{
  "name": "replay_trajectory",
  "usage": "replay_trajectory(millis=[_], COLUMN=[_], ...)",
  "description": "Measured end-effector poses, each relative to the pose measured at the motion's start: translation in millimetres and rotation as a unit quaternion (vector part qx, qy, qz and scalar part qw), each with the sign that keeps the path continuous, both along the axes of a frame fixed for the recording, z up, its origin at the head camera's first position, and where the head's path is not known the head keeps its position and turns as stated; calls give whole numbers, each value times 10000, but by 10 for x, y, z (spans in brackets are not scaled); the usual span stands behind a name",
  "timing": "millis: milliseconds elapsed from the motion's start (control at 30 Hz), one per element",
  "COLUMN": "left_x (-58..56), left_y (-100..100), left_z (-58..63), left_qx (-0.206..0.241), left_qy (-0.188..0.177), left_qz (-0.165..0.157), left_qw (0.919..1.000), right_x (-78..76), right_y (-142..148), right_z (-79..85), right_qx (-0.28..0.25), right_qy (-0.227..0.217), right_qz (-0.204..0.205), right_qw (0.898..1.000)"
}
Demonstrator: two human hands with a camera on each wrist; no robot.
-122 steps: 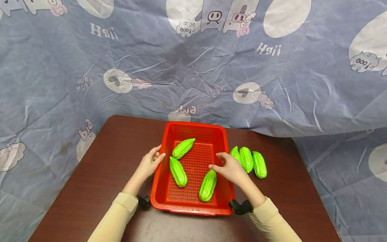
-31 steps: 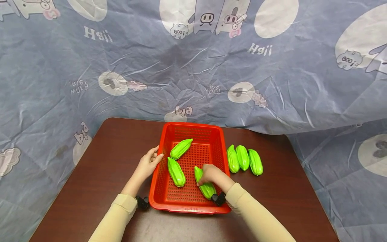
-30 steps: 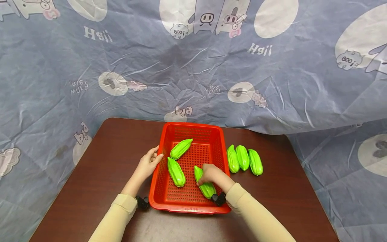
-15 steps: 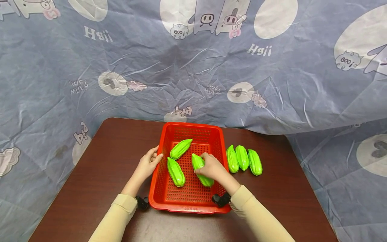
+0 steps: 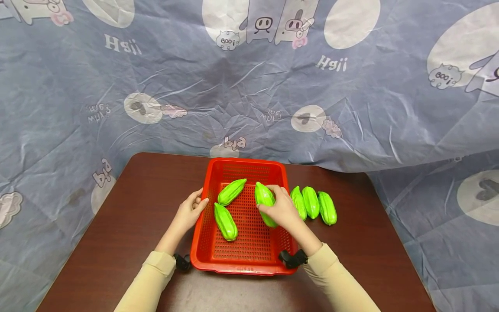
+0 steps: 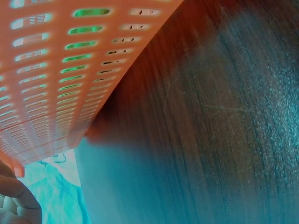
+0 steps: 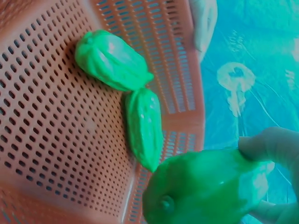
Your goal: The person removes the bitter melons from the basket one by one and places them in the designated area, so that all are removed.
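Note:
In the head view my right hand (image 5: 281, 207) holds a bright green ridged gourd (image 5: 267, 206) between thumb and fingers, above the right side of a red plastic basket (image 5: 241, 271). Its blunt end faces the camera in the right wrist view, with the thumb on one side. Two similar gourds lie on the basket floor: one gourd (image 5: 232, 192) slants at the back left, the other gourd (image 5: 225, 222) in front of it. My left hand (image 5: 190, 210) grips the basket's left rim, thumb on top and fingers outside.
Right of the basket, three more green gourds (image 5: 311, 202) lie side by side on the dark brown table (image 5: 156, 195). A blue-grey printed cloth (image 5: 218, 86) hangs behind and beside the table.
The right hand reached into the basket, took hold of the gourd at the front right, and raised it backward and to the right. The left hand stays on the rim.

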State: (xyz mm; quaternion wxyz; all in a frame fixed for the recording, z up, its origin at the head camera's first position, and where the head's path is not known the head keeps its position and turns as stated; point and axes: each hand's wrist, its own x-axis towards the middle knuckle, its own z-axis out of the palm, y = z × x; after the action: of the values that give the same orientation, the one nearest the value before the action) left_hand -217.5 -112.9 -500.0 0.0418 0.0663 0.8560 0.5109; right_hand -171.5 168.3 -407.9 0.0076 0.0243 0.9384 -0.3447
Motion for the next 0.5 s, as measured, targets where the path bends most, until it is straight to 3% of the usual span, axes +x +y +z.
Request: replay_trajectory(millis=[500], left_x=[5], left_y=[4], left_z=[-2], left_qx=[-135], left_qy=[65], left_qz=[21], left_qw=[9999], right_x=[129], right_y=[597], right_z=[114], right_qx=[-470], right_qy=[199], right_qz=[-741], right_qw=[9959])
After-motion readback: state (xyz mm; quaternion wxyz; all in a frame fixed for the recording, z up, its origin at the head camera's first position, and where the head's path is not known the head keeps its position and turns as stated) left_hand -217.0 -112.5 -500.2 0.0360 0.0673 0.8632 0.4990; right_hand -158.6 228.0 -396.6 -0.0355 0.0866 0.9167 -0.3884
